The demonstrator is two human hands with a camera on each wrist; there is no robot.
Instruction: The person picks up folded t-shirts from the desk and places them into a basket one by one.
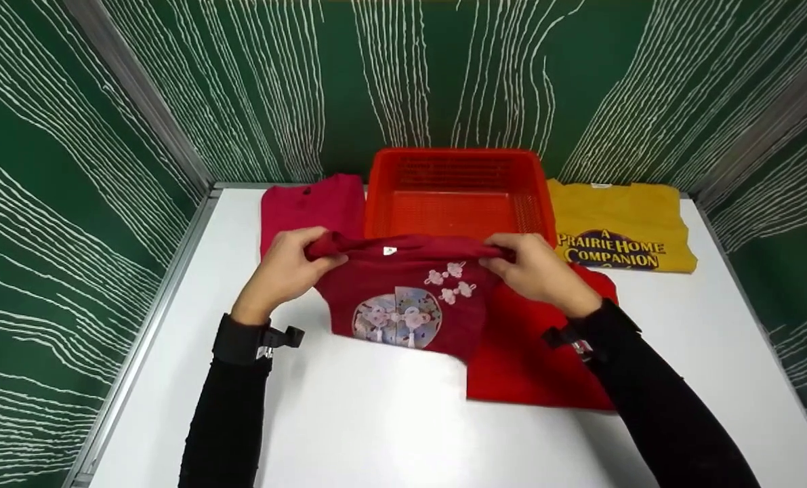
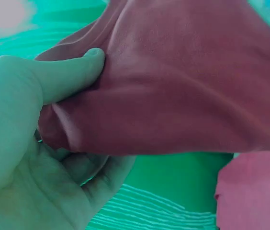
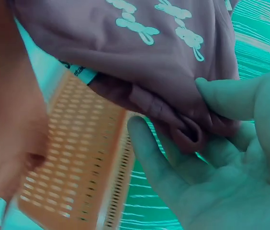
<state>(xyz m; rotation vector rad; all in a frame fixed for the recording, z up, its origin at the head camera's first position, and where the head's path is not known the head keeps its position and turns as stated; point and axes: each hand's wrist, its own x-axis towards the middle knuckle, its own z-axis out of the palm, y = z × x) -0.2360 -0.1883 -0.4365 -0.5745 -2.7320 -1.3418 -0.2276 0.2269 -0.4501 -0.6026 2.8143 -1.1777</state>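
Note:
A dark red shirt [image 1: 376, 285] with a round floral print and pale knotted motifs hangs between both hands, raised off the table. My left hand [image 1: 288, 268] pinches its upper left corner, thumb on the near face, as the left wrist view shows on the cloth [image 2: 173, 96]. The opposite upper corner is pinched by my right hand [image 1: 539, 271]; in the right wrist view the fabric [image 3: 173, 81] bunches between thumb and fingers. A small white label [image 1: 389, 251] shows at the neckline. Behind the right forearm lies a bright red garment [image 1: 539, 359] on the table, partly covered.
A red plastic basket [image 1: 454, 203] stands at the back middle of the white table [image 1: 376, 420]. Left of it lies a folded magenta garment [image 1: 315, 203]. To its right is a folded yellow shirt [image 1: 620, 224] with lettering. Green walls [image 1: 444, 81] with white lines enclose the table.

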